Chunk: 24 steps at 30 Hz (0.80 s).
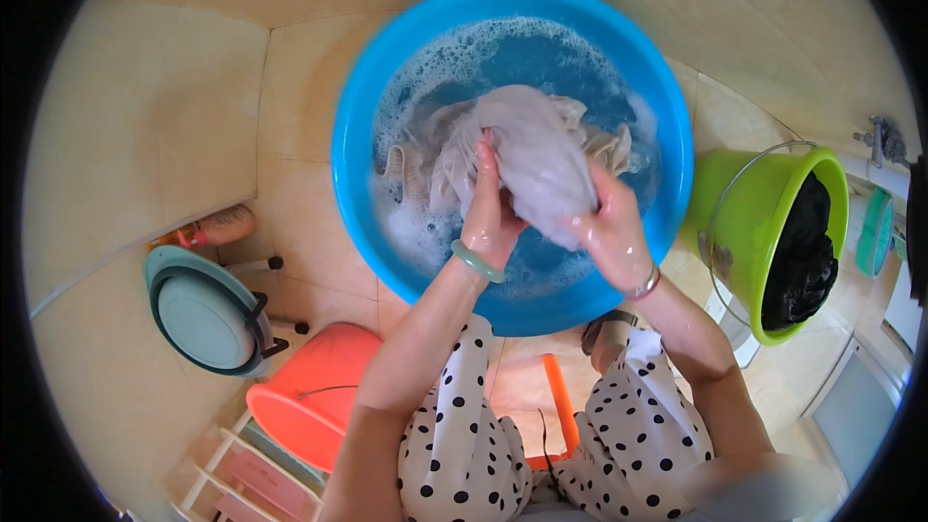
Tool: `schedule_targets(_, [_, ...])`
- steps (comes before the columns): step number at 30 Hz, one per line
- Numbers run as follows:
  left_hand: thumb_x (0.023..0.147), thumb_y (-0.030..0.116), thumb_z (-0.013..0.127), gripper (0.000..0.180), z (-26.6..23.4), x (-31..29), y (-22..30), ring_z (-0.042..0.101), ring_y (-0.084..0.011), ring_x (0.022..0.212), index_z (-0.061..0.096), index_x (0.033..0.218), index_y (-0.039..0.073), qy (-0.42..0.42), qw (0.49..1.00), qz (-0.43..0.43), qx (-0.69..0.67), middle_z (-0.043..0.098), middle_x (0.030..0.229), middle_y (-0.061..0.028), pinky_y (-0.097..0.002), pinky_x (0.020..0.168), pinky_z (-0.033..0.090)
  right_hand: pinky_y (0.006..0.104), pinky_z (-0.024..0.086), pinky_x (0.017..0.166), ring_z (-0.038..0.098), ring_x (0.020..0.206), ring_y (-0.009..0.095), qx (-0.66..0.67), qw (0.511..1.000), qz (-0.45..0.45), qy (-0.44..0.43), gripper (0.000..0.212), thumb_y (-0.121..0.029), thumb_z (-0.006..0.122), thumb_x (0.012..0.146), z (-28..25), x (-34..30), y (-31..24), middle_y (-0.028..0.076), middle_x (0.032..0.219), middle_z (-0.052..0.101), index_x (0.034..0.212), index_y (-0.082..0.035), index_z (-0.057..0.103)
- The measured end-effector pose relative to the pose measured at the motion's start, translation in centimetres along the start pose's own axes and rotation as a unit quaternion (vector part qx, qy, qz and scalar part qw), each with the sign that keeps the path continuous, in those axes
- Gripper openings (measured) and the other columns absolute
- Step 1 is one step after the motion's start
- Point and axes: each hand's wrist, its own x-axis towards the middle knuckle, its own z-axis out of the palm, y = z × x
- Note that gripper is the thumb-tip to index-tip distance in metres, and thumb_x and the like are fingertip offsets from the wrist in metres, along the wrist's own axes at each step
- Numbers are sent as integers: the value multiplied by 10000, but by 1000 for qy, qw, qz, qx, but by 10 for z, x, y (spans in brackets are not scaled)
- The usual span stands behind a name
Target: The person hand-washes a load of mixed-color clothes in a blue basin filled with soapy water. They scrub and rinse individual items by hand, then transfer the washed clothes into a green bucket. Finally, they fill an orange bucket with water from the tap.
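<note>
A large round blue basin (356, 232) of sudsy water stands in front of me. Over its middle I hold a wet white cloth garment (541, 155), partly lifted and bunched. My left hand (493, 208), with a pale green bangle above it, grips the garment's near left side, thumb up along the fabric. At the garment's right end my right hand (614, 232) is closed on the cloth. Beige and white fabric with a ribbed edge (404, 166) lies in the water beneath; whether it is part of the same piece I cannot tell.
A lime green bucket (725, 213) holding something black and wet stands right of the basin. At left are folded grey-green basins (205, 319), an orange-red bucket (319, 391) and a white rack (227, 464). A wall tap (878, 140) is at far right.
</note>
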Motion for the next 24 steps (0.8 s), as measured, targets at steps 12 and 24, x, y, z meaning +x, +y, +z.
schedule_targets(12, [932,329,493,469,-7,-27,43,561,-115,736,490,1317,62,51,998,17,16,595,926,-34,-243,649,465,334,523,578,644,718,249,-410,826,-380,-74,406,-328,728,820,79,-6,-17,125,928,584,1063,-42,574])
schedule_targets(24, [933,151,618,432,-15,-29,-6,529,-68,870,496,1345,104,5,960,-16,279,583,965,6,-222,760,437,505,506,734,637,896,370,-622,776,46,99,234,-318,556,934,-46,40,60,144,903,681,935,-121,682])
